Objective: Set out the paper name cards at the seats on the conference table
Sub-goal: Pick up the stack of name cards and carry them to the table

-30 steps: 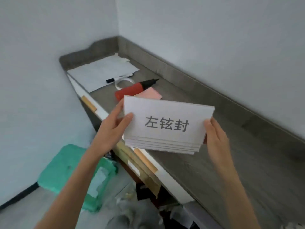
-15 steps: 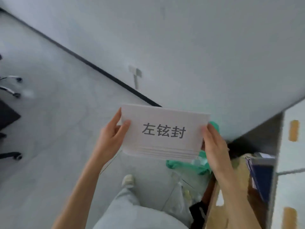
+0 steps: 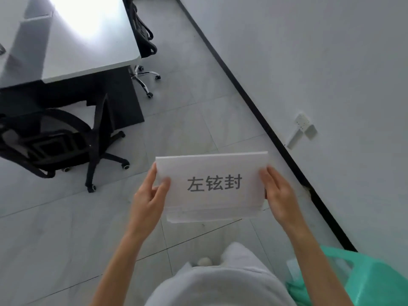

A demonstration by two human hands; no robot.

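- Name cards (image 3: 212, 186) sit in a small white stack held up at chest level over the grey tiled floor (image 3: 55, 239), well clear of the conference table (image 3: 72, 47); the top card shows three dark printed characters, and the edges of the cards under it fan out along the bottom.
- Far to the left of the stack, a black mesh office chair (image 3: 55, 140) stands on its castors, tucked just beside the near end of the conference table, whose pale top catches a strong glare.
- A second chair (image 3: 143, 40) stands along the table's right side, up and left of the stack, its chrome star base showing beneath.
- The left hand (image 3: 150, 195) grips the stack's left edge, thumb pressed on the front face and fingers wrapped behind.
- Below the stack, the person's light grey trouser leg (image 3: 231, 281) and a pale shoe tip (image 3: 204, 261) show against the tiles.
- The right hand (image 3: 278, 195) clamps the stack's right edge, thumb forward and fingers behind the paper.
- Up and right of the stack, a black skirting strip (image 3: 254, 102) runs diagonally along the foot of a white wall, which carries a white socket plate (image 3: 302, 122).
- Lower right of the stack, a green plastic stool (image 3: 375, 281) stands against that wall, partly behind the right forearm.
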